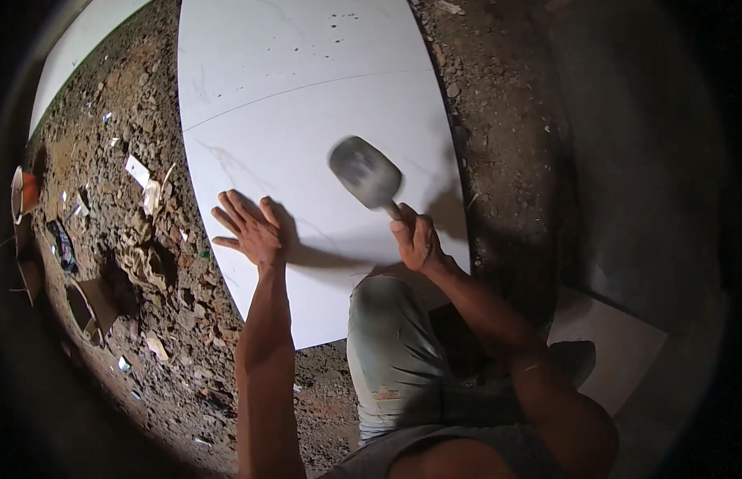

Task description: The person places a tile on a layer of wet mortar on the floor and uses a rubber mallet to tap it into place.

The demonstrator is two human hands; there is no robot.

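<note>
My left hand (257,235) lies flat on a large white floor tile (307,315), fingers spread, close to its left edge. In my right hand (419,242) is the handle of a rubber mallet (364,172). The mallet's dark, rounded head looks slightly blurred and appears raised over the middle of the tile. A thin curved joint line separates this tile from another white tile (267,48) beyond it, which carries small dark specks. Faint grey veins run across both surfaces.
Rough, stony ground (163,279) with scraps and cardboard pieces (90,310) borders the tiles on the left. An orange object (27,191) stands at the far left. To the right are a dirt strip (498,96) and another pale tile (606,343). My knee (387,319) is at the tile's near edge.
</note>
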